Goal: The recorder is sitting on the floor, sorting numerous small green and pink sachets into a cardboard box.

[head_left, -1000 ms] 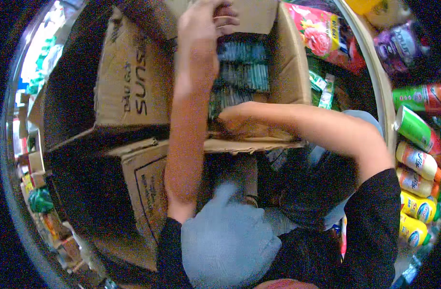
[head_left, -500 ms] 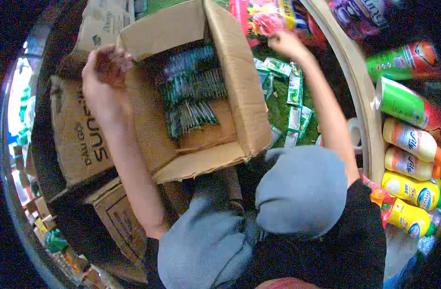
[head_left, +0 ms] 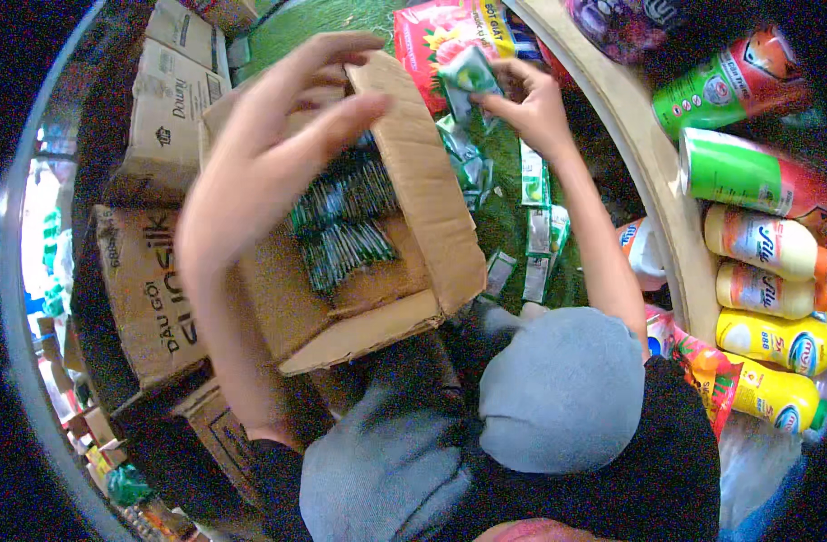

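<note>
An open cardboard box (head_left: pixel 432 190) stands in front of my knees, its flaps up. Inside, packed rows of dark green sachets (head_left: pixel 346 257) stand on edge, with bare cardboard near the front. My left hand (head_left: pixel 260 154) hovers over the box's left and far side, slightly blurred, fingers spread and nothing in them. Beyond the box's right flap, my right hand (head_left: pixel 531 104) pinches a green sachet (head_left: pixel 470 79) between thumb and fingers. Below it, loose green-and-white sachets (head_left: pixel 538 226) lie scattered on a green mat (head_left: pixel 504 212).
Stacked cardboard cartons (head_left: pixel 147 289) line the left side. A red floral packet (head_left: pixel 422 45) lies at the far end of the mat. Along the right, a curved wooden edge (head_left: pixel 639 154) borders several bottles (head_left: pixel 761 239) and green-and-red cans (head_left: pixel 748 172).
My left hand has swung from the box's left edge rightward over its opening. The right hand now holds up a green sachet near the red packet. The view has shifted slightly.
</note>
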A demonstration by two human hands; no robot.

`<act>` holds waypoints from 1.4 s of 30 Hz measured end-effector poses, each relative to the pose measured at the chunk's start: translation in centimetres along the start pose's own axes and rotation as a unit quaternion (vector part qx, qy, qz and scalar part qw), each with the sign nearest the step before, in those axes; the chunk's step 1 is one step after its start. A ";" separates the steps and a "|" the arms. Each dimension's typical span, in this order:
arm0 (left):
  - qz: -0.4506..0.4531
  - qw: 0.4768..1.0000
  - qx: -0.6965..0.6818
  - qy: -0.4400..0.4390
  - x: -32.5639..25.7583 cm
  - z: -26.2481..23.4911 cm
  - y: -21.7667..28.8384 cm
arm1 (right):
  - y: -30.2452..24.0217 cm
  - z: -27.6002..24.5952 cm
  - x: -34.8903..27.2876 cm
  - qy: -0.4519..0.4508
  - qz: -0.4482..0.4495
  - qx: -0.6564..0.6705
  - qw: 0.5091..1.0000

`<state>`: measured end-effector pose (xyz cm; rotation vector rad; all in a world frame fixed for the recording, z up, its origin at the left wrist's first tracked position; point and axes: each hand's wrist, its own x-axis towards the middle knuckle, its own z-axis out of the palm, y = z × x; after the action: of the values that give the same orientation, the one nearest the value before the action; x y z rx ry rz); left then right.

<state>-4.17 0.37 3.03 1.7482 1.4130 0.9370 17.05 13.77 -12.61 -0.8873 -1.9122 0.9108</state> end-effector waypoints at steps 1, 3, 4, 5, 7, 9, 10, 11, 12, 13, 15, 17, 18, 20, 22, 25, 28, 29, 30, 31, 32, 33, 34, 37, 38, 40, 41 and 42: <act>0.044 0.998 0.020 0.038 -0.1 0.5 -1.5 | -3.9 0.4 0.5 0.015 0.026 0.034 0.999; 0.128 0.987 0.049 0.089 0.3 1.9 -3.8 | -8.7 -0.6 1.3 0.003 0.025 0.143 0.989; 0.140 0.984 0.051 0.098 0.9 2.8 -4.1 | -9.9 -1.7 2.1 0.025 -0.062 0.087 0.994; 0.134 0.984 0.060 0.104 0.7 2.8 -4.1 | -11.8 -1.4 2.9 0.042 -0.149 0.053 0.987; 0.178 0.974 -0.072 0.117 0.5 2.4 -4.4 | -16.8 -0.8 3.5 -0.003 -0.082 0.150 0.985; 0.185 0.972 -0.091 0.108 0.6 2.6 -5.2 | -20.9 -0.7 4.5 -0.076 -0.067 0.107 0.989; 0.155 0.960 -0.213 0.093 0.7 3.1 -4.9 | -21.4 -0.7 5.0 -0.075 -0.068 0.109 0.989; 0.122 0.933 -0.331 0.076 0.6 3.3 -4.6 | -21.5 -0.7 5.8 -0.082 -0.132 0.034 0.987; 0.113 0.940 -0.316 0.067 0.7 3.1 -4.3 | -21.7 -0.6 6.2 -0.088 -0.195 -0.040 0.976; 0.114 0.941 -0.313 0.066 0.7 3.0 -4.1 | -22.4 -0.7 6.4 -0.086 -0.197 -0.039 0.976; 0.080 0.852 -0.514 0.061 0.8 3.1 -3.5 | -23.5 -0.5 6.7 -0.138 -0.220 0.058 0.964; 0.081 0.838 -0.536 0.064 0.6 3.0 -2.9 | -22.9 0.9 7.7 -0.090 -0.223 -0.070 0.968; 0.116 0.844 -0.517 0.082 0.3 2.9 -2.6 | -23.0 1.5 7.7 -0.058 -0.201 -0.080 0.975; 0.084 0.878 -0.443 0.161 0.0 2.1 -3.0 | -22.9 2.7 7.8 -0.024 -0.150 -0.097 0.984; 0.131 0.905 -0.345 0.210 -0.4 1.8 -3.5 | -20.7 3.0 7.3 -0.070 -0.104 -0.054 0.991; 0.188 0.914 -0.223 0.283 -0.3 1.4 -4.3 | -16.9 3.1 5.4 -0.133 -0.165 -0.068 0.975; 0.202 0.864 -0.326 0.325 0.6 1.1 -4.4 | -17.4 1.9 6.4 -0.213 -0.035 -0.039 0.976; 0.201 0.864 -0.328 0.325 0.6 0.5 -4.3 | -17.6 1.8 6.9 -0.210 -0.011 -0.036 0.977; 0.157 0.841 -0.396 0.334 0.5 -0.2 -4.2 | -17.7 2.1 7.0 -0.167 -0.027 0.008 0.986; 0.115 0.811 -0.462 0.340 0.5 -0.5 -4.2 | -17.8 1.8 6.8 -0.143 -0.019 0.059 0.988; 0.113 0.813 -0.465 0.331 0.4 -1.2 -5.7 | -16.9 1.7 7.2 -0.150 0.005 0.157 0.976; 0.115 0.814 -0.463 0.332 0.4 -1.4 -6.9 | -16.0 1.6 7.6 -0.154 0.030 0.254 0.954; 0.130 0.835 -0.426 0.322 0.4 -1.5 -7.4 | -16.7 1.9 7.3 -0.154 0.031 0.254 0.954; 0.173 0.890 -0.307 0.289 0.1 -1.9 -8.0 | -19.8 3.5 6.1 -0.151 0.052 0.385 0.909; 0.187 0.905 -0.265 0.277 0.0 -1.9 -8.0 | -19.7 3.8 6.0 -0.167 0.034 0.372 0.913; 0.198 0.917 -0.223 0.265 0.0 -1.7 -7.8 | -20.1 4.5 5.9 -0.201 -0.039 0.342 0.917; 0.218 0.909 -0.282 0.217 0.4 -0.8 -6.9 | -18.8 4.8 6.9 -0.198 -0.038 0.339 0.919; 0.236 0.895 -0.339 0.167 0.8 0.0 -6.3 | -16.3 5.7 8.7 -0.213 -0.269 0.332 0.879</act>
<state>-7.09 2.20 -2.25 1.4270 0.6794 1.8074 4.59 11.50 2.01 0.2716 -1.8337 1.3457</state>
